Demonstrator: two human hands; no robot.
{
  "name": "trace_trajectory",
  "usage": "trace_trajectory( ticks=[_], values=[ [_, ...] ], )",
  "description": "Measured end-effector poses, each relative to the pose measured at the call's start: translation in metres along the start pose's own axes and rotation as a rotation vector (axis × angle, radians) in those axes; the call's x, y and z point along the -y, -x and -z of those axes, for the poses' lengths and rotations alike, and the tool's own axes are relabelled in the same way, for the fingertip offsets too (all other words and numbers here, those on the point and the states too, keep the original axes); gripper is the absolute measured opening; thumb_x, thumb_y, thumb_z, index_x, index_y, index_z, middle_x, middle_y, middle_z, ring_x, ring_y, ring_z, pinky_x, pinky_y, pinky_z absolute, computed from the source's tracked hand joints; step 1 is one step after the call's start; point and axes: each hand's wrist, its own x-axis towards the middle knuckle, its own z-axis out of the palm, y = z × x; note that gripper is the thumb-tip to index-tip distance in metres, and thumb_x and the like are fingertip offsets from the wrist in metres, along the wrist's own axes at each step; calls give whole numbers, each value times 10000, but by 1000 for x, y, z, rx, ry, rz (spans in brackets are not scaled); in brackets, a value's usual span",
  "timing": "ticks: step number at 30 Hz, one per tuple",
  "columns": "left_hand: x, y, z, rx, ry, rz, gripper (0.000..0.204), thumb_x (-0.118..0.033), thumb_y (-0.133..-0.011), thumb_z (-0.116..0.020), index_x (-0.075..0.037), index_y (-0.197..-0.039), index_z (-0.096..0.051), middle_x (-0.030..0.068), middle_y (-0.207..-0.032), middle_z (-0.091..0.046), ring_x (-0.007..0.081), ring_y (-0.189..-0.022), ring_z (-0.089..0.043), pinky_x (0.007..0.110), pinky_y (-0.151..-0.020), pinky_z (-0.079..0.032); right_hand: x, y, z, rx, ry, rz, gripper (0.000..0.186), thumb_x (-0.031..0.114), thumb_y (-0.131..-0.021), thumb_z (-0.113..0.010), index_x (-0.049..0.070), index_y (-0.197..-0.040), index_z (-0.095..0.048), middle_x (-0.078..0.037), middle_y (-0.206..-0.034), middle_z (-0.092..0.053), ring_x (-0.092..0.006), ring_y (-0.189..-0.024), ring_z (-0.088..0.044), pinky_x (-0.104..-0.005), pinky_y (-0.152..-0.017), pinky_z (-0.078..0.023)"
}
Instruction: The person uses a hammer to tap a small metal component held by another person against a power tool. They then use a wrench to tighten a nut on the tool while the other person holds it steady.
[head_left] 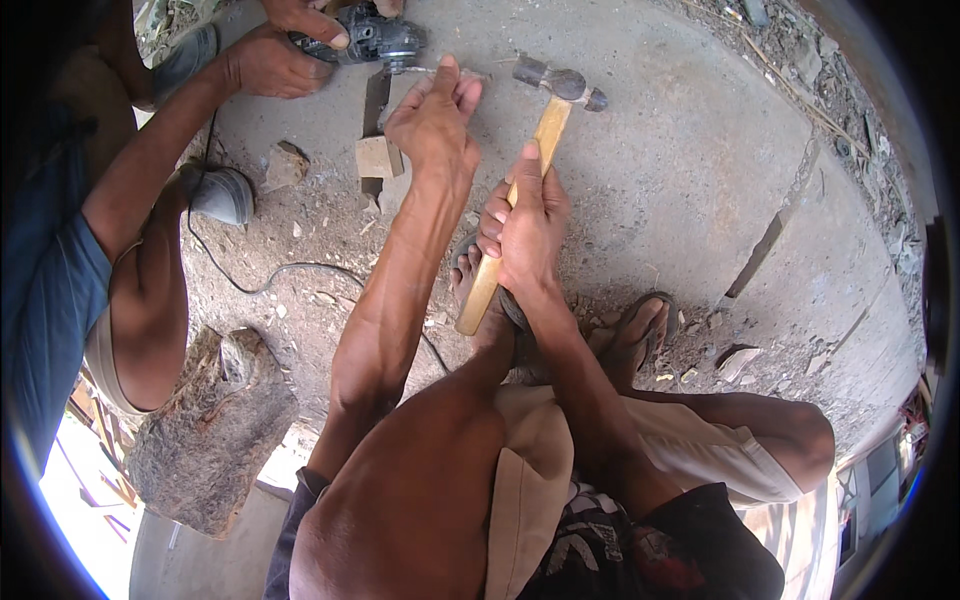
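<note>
Wooden-handled hammer [520, 190] gripped in right hand [525, 230], frame centre; left hand [435, 120] pinching thin metal piece [430, 70] beside co-worker's power tool [375, 40], upper frame.

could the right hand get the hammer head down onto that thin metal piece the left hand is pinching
Probably yes. The right hand grips the wooden handle of the hammer, whose head hangs just right of the thin metal piece pinched by the left hand. Nothing lies between them; only the left fingertips sit close.

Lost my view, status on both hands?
Right hand gripping hammer. Left hand pinching thin metal piece on concrete. Co-worker's hands with power tool close by.
</note>
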Motion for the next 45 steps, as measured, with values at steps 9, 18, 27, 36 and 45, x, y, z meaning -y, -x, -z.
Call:
trace_trajectory(
  ticks=[9, 18, 27, 36, 45],
  values=[
    [5, -2, 4, 12, -16, 5, 165, -20, -905, -752, 69, -1009, -659, 110, -900, -690, 185, -758, -673, 282, -712, -626, 0, 1, -1, 21, -5, 21, 455, 551, -1042, -486, 146, -858, -393, 46, -581, -368, -34, -392, -316, -238, -321, -241],
    [8, -1, 32, 74, -47, -81, 78, -62, -995, -629, -15, -987, -566, 105, -875, -663, 173, -737, -659, 342, -682, -648, 23, -15, 19, 19, 132, -40, 397, 504, -1038, -541, 160, -856, -463, 45, -577, -386, -47, -407, -347, -233, -327, -270],
    [-13, -44, 35, -70, -117, -150, 292, -303, -990, -698, -107, -867, -520, -37, -724, -458, 60, -593, -381, 241, -569, -311, 69, -34, 46, -154, 1124, 182, 435, 437, -1034, -559, 5, -994, -588, -97, -612, -554, -199, -421, -548, -365, -404, -472],
    [-16, -44, 28, 45, 26, 28, 337, -349, -1013, -654, -45, -883, -590, 3, -760, -540, 74, -572, -360, 248, -507, -323, 79, -34, 0, -30, 1481, 708, 312, 257, -992, -599, -29, -1105, -646, -247, -1015, -678, -430, -995, -653, -527, -847, -516],
    [9, -56, 19, -17, -51, -72, 395, -340, -1104, -433, -40, -898, -588, -3, -772, -532, 93, -652, -442, 276, -589, -361, 50, -91, -67, 275, 1254, 633, 257, 195, -991, -591, -9, -1117, -684, -224, -916, -716, -302, -803, -694, -401, -771, -528]
  ],
)
